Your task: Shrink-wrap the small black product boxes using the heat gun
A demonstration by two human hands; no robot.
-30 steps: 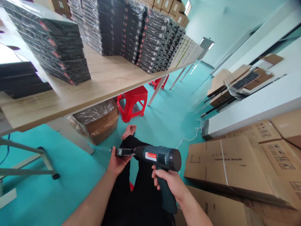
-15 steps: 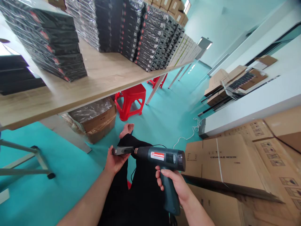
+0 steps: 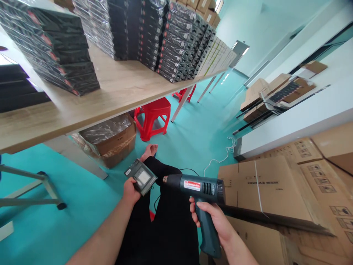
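My left hand (image 3: 131,190) grips a small flat dark box (image 3: 141,176) by its near edge, thumb on top. A broad face with a pale rectangle on it is turned up towards me. In my right hand (image 3: 211,217) is a dark green heat gun (image 3: 202,186), with fingers wrapped round its handle. The gun's nozzle points left at the box, a short gap away from its right corner. Both are held above my legs in black trousers.
A wooden table (image 3: 121,92) at the upper left bears stacks of film-wrapped black boxes (image 3: 176,44). Beneath stand a red stool (image 3: 154,116) and an open carton (image 3: 117,141) with clear film. Large cardboard cartons (image 3: 264,184) line the right side. A white cable (image 3: 220,158) lies on the floor.
The box has turned in my left hand from edge-on to showing its broad face. My right hand has drawn the heat gun slightly right, widening the gap to the box.
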